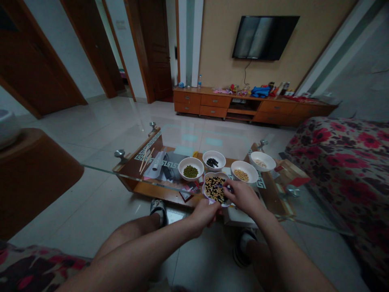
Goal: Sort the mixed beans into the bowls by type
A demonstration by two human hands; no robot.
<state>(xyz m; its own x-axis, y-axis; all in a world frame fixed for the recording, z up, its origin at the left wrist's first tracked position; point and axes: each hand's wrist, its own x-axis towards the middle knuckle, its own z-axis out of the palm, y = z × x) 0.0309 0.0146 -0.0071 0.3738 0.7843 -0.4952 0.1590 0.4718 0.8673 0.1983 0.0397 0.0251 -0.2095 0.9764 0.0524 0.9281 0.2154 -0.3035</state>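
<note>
A white bowl [215, 188] of mixed black and yellow beans sits at the front of the wooden shelf, seen through the glass tabletop. My left hand [205, 215] grips its near rim. My right hand [243, 198] reaches over the bowl with its fingertips among the beans, and whatever they pinch is hidden. Behind stand three more white bowls: green beans in one [182, 168], black beans in another [212, 155], and yellow soybeans in a third [240, 165]. A fourth white bowl [261, 157] with pale grains stands to the right.
Loose chopsticks [145, 160] and papers lie on the shelf left of the bowls, under the glass tabletop [106, 170]. A floral sofa [340, 170] runs along the right. My sandalled feet rest on the tiled floor below. A low wooden cabinet [217, 100] stands far back.
</note>
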